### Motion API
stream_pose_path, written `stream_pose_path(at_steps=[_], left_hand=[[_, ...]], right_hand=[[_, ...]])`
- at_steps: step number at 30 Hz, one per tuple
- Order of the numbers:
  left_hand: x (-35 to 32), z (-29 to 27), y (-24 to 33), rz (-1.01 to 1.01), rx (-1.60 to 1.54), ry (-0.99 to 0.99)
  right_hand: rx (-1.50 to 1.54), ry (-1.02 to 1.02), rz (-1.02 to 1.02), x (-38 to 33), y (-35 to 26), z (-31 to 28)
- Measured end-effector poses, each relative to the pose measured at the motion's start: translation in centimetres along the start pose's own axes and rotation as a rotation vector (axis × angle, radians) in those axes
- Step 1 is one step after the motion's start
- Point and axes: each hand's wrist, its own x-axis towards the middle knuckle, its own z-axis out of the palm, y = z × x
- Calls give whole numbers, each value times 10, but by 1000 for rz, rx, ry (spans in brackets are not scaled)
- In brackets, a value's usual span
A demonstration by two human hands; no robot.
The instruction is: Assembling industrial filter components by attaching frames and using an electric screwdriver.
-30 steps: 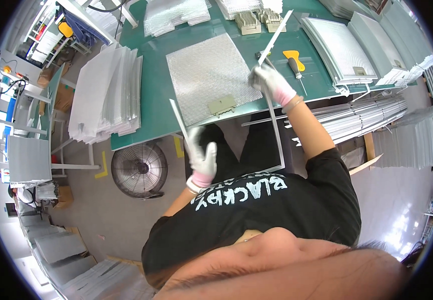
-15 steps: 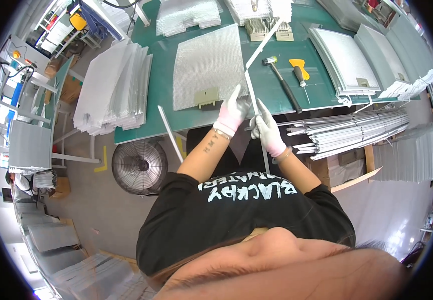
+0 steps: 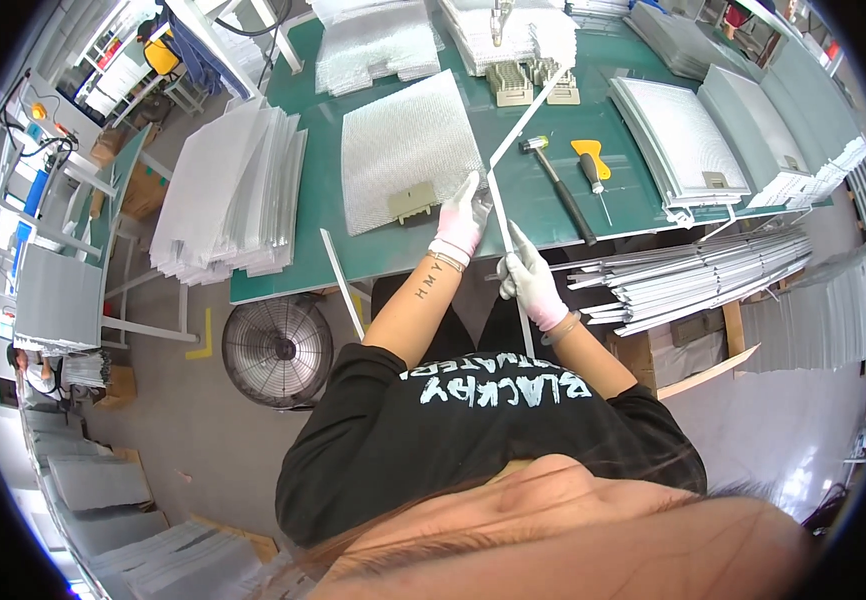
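A silvery mesh filter panel (image 3: pixel 408 135) lies on the green table with a beige plastic clip (image 3: pixel 411 202) at its near edge. At the panel's near right corner my gloved left hand (image 3: pixel 462 216) is closed on its edge, thumb on top, fingers partly hidden. A thin white metal frame strip (image 3: pixel 499 210) runs beside the panel, bent at an angle; its far arm slants toward the back right. Lower along this strip, my gloved right hand (image 3: pixel 533 284) is closed around it. The strip's near end hangs past the table edge toward my shirt.
Right of the strip lie a hammer (image 3: pixel 563 192), a yellow scraper (image 3: pixel 589 152) and a screwdriver (image 3: pixel 601 190). Mesh sheets (image 3: pixel 228 190) are stacked at left, framed panels (image 3: pixel 683 135) at right. Bundled metal strips (image 3: pixel 703 275) sit below the right edge; a floor fan (image 3: pixel 278 350) stands lower left.
The view has shifted slightly, so the table sits a little lower in the picture. My right hand seems to have slid a little down along the strip; my left hand keeps its place.
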Motion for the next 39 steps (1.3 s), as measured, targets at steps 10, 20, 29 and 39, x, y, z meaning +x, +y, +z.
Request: stream_pose_path(at_steps=[10, 20, 29, 39], left_hand=[[-7, 3, -1, -52, 98, -18], [-106, 35, 5, -304, -44, -197], [-125, -109, 194, 631, 1677, 169], [-165, 17, 193, 333, 919, 42]], right_hand=[[-169, -49, -31, 33, -19, -3], [-405, -53, 26, 130, -57, -8], [-35, -199, 139, 121, -50, -8], [-109, -207, -63, 74, -87, -17]])
